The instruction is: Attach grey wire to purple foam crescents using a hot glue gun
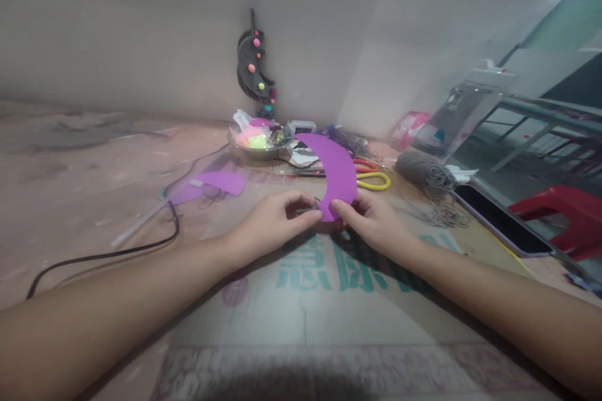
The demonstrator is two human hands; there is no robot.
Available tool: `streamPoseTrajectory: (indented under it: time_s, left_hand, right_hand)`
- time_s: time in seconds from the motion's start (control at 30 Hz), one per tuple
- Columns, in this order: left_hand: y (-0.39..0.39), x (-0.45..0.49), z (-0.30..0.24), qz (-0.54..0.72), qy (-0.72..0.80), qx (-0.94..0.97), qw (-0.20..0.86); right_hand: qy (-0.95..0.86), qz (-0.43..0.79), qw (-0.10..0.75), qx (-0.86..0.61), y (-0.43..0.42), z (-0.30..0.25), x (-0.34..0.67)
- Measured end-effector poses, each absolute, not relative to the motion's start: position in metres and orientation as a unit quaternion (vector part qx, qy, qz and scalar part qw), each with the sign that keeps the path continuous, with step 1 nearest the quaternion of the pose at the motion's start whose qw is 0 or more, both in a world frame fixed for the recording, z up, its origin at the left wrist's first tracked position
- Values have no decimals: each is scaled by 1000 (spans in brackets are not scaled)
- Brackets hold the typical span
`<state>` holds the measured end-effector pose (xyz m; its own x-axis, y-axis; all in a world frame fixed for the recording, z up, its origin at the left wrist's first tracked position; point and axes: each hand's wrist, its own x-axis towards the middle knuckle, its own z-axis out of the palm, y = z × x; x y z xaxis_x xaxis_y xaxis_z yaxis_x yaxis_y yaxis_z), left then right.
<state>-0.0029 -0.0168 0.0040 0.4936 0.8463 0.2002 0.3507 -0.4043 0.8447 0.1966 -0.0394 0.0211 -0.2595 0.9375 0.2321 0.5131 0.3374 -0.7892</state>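
A purple crescent-shaped cutout (339, 166) stands upright between my hands, its lower tip pinched from both sides. My left hand (294, 216) is closed on the tip's left edge, with a thin dark strand of yarn (308, 209) also showing at its fingers. My right hand (364, 216) grips the tip's right edge, thumb in front and fingers behind. Just beyond the cutout are scissors with a yellow handle (375, 182) and a red handle (365, 166). To the left lies another purple piece (207, 187) with loose yarn on it.
Cardboard with green lettering (305, 276) covers the table under my arms. A bowl of colourful bits (261, 149) stands behind, near a dark crescent ornament with pompoms (251, 66). Grey yarn (426, 169), a phone (503, 219) and a red stool (559, 219) are right. A black cable (108, 255) lies left.
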Motion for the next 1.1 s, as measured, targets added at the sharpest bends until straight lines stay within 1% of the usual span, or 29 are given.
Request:
streamPoseTrajectory:
  time_s: [0.27, 0.37, 0.5, 0.6, 0.8, 0.9, 1.0, 1.1]
  left_hand:
    - [-17, -4, 6, 316, 386, 768, 401]
    - [-15, -4, 4, 325, 364, 769, 413]
    - [-14, -3, 1, 330, 336, 759, 450]
    - [-13, -3, -2, 356, 348, 723, 479]
    - [-12, -5, 2, 431, 405, 661, 462]
    - [-12, -5, 8, 449, 364, 618, 533]
    - [-10, -5, 10, 399, 290, 607, 623]
    - [-6, -5, 5, 382, 296, 576, 659]
  right_hand:
    - [-746, 304, 342, -484, -37, 17, 199]
    - [-745, 318, 335, -482, -35, 16, 200]
    - [-712, 347, 357, -495, -35, 17, 200]
    - [-695, 353, 365, -509, -36, 19, 200]
    - [-708, 363, 372, -477, -38, 21, 199]
    - [-718, 377, 361, -461, -38, 21, 199]
    - [-726, 378, 340, -463, -38, 21, 199]
    - [-728, 373, 332, -470, -37, 20, 200]
